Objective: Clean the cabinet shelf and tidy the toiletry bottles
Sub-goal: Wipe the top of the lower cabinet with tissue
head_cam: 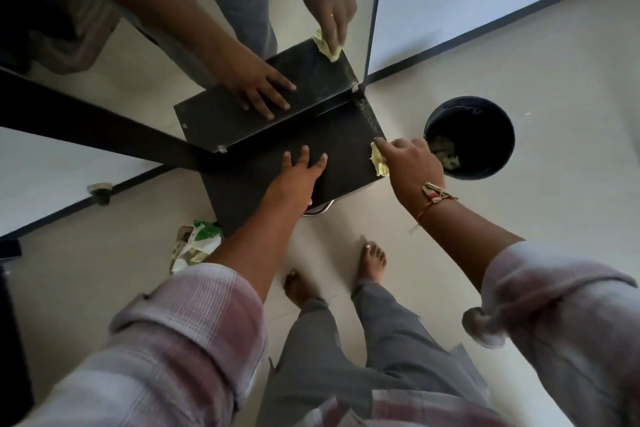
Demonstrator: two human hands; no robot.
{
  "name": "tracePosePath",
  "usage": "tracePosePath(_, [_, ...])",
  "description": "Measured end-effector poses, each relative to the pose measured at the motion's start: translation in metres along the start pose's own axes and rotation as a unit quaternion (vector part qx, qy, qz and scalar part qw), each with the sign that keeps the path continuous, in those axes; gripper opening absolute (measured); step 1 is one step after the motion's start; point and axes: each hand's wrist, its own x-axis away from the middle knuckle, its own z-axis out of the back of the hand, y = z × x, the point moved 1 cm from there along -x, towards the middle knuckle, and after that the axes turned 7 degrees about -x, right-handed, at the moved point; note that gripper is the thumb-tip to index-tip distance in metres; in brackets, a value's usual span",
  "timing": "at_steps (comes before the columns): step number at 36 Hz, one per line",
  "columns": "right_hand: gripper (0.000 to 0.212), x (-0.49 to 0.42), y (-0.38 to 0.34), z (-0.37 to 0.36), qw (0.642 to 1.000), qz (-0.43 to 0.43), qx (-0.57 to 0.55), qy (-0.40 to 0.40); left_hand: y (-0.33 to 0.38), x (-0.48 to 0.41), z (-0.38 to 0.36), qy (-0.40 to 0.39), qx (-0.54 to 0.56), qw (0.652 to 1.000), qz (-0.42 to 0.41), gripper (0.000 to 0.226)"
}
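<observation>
A black shelf [346, 146] juts out below a mirror [145, 87] that repeats it and both hands. My left hand [298, 173] lies flat on the shelf's middle, fingers straight and spread. My right hand [410, 161] grips a crumpled yellow cloth [378, 159] and presses it against the shelf's right edge. No toiletry bottles are in view.
A black round bin [485, 121] with crumpled scraps inside stands on the floor right of the shelf. A green and white packet [195, 246] lies on the pale floor at lower left. My bare feet [370, 260] stand below the shelf. A dark skirting line runs along the white wall.
</observation>
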Motion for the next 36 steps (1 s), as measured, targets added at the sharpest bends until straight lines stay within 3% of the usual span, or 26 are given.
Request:
tracePosePath(5, [0.029, -0.001, -0.001, -0.003, 0.998, 0.045, 0.038, -0.031, 0.000, -0.002, -0.002, 0.005, -0.001, 1.000, 0.000, 0.098])
tracePosePath(9, [0.033, 0.004, 0.003, -0.005, 0.991, 0.096, 0.092, -0.027, 0.001, -0.003, -0.003, 0.005, -0.012, 1.000, 0.000, 0.098])
tracePosePath(13, [0.033, 0.001, 0.008, -0.006, 0.991, 0.113, 0.062, -0.027, 0.002, -0.005, -0.003, -0.003, -0.020, 1.000, 0.004, 0.099])
tracePosePath(22, [0.013, -0.053, 0.002, -0.010, 0.997, -0.003, -0.078, 0.019, 0.003, -0.007, -0.006, -0.006, -0.029, 1.000, 0.006, 0.100])
tracePosePath(31, [0.024, -0.119, -0.019, -0.004, 0.961, -0.168, -0.205, 0.084, 0.003, -0.007, -0.008, 0.011, -0.038, 0.999, 0.003, 0.093])
tracePosePath(36, [0.022, -0.126, -0.017, -0.006, 0.951, -0.193, -0.235, 0.046, 0.002, -0.008, -0.009, 0.015, -0.042, 0.999, 0.002, 0.091])
